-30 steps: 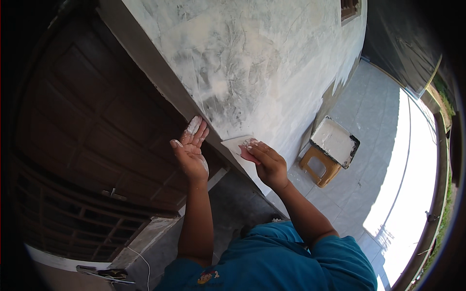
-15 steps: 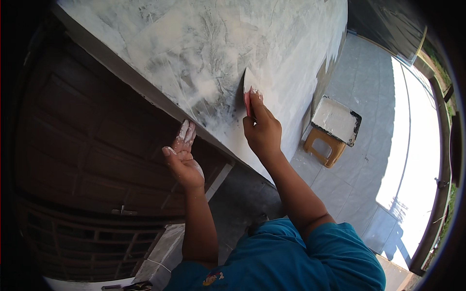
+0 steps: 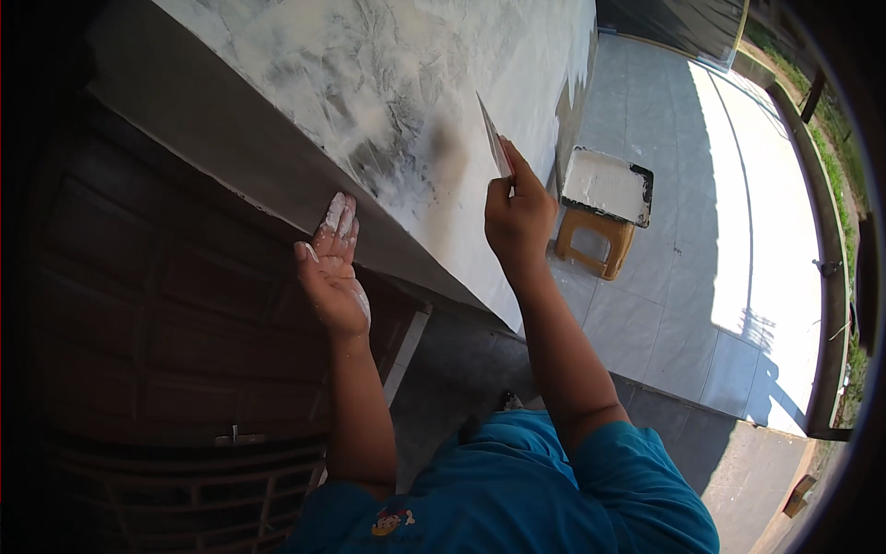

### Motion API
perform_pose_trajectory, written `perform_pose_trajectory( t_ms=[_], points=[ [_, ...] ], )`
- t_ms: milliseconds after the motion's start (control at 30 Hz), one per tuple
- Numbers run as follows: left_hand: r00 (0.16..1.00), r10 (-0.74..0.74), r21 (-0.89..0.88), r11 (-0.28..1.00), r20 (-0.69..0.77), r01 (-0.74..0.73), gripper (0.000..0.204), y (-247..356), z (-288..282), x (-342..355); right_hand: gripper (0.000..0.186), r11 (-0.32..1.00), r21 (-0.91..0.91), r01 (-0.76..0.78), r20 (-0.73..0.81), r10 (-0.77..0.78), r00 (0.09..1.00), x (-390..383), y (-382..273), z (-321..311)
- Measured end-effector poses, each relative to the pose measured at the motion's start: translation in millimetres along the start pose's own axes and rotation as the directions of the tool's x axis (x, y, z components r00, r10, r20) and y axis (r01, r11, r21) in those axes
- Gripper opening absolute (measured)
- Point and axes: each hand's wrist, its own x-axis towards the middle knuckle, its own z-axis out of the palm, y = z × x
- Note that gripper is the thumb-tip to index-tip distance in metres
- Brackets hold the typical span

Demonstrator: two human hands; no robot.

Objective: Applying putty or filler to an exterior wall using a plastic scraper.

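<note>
My right hand [image 3: 522,210] is closed round a putty knife [image 3: 495,140], its thin blade pointing up and turned nearly edge-on. A dark shadow lies on the wall [image 3: 406,83] beside the blade, and the blade looks slightly off the surface. White filler is smeared over that wall, with grey patches showing through. My left hand [image 3: 334,263] is open, palm up, near the wall's corner edge. White paste coats its fingers and the side of its palm, and it holds nothing.
To the right, a black-edged tray [image 3: 604,187] of white paste sits on a tan plastic stool [image 3: 593,243]. Grey tiles [image 3: 651,268] cover the floor, with bright sunlight farther right. A dark panelled door [image 3: 185,277] is at the left, below the wall's corner.
The putty knife has moved from lying against the wall to standing nearly edge-on beside it. My view has shifted, and my left hand stays open near the corner.
</note>
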Motion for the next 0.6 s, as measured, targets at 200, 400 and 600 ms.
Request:
perform_pose_trajectory(
  t_ms=[200,400,600],
  points=[
    [0.994,-0.027,-0.080,0.996,0.109,0.036,0.078,-1,-8,1,0.052,0.968,0.115,0.223,0.094,-0.234,0.968,-47,-31,31],
    [0.985,-0.032,-0.152,0.987,0.170,0.058,0.078,-5,-17,5,0.048,0.994,0.081,0.080,0.066,-0.085,0.994,-81,-37,-16],
    [0.984,-0.039,-0.138,0.988,0.171,0.063,0.081,-9,-20,8,0.055,0.971,0.025,0.236,0.087,-0.238,0.968,-39,-41,39]
  ],
)
